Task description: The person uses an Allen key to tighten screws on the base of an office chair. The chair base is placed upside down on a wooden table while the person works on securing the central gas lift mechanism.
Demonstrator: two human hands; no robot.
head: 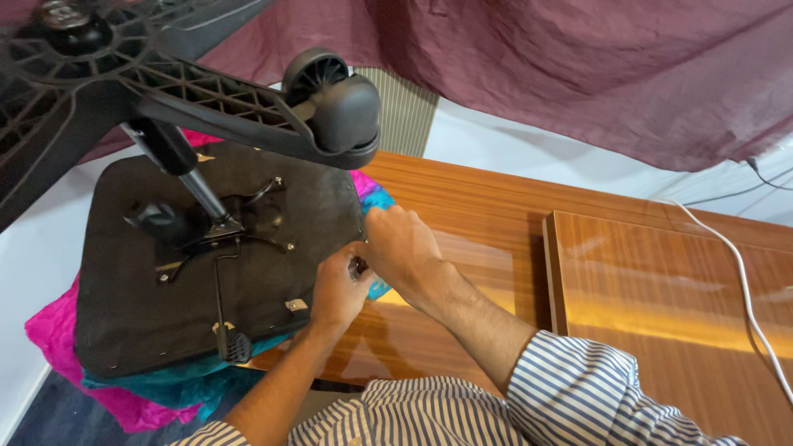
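An office chair lies upside down, its black seat underside [140,306] facing up on pink and teal cloth [66,347]. Its black star base [206,91] with a caster wheel [330,95] rises toward the camera. My left hand [339,289] and my right hand [401,248] meet at the seat's right edge, fingers closed around a small dark part [358,266] between them. What that part is stays hidden by the fingers. Both sleeves are striped and rolled up.
A polished wooden desk [496,239] stretches to the right, with a raised wooden panel [661,281]. A white cable [743,272] runs over it. Maroon fabric [578,66] hangs behind. The chair's gas cylinder [186,169] and lever [219,289] stick out from the seat plate.
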